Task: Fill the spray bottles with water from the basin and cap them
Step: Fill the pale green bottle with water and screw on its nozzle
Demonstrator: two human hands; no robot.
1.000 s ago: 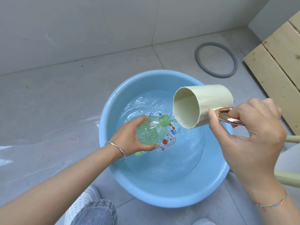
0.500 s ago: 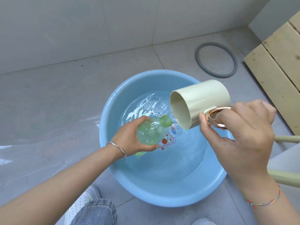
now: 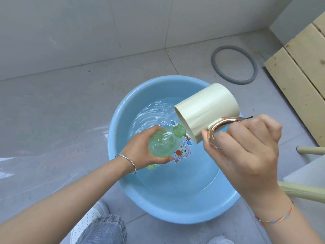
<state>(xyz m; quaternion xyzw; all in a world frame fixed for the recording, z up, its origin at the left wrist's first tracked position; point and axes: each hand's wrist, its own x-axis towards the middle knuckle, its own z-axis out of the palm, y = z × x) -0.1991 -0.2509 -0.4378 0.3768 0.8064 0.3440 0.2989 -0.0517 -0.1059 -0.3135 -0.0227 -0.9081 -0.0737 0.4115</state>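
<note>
L hand (image 3: 140, 148) fingers wrap the green bottle (image 3: 164, 143), tilted over the blue basin (image 3: 119, 124) w/ water. R hand (image 3: 244, 148) fingers grip the cream cup (image 3: 205, 110) by its copper handle (image 3: 216, 127), mouth tipped just above bottle neck.

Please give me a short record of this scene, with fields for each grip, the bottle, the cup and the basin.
left grip: holds the green bottle, tilted, over the basin
right grip: holds the cream cup by its handle
cup: tipped, mouth beside the bottle's neck
basin: blue, on the floor, holds water
bottle cap: not on
</note>
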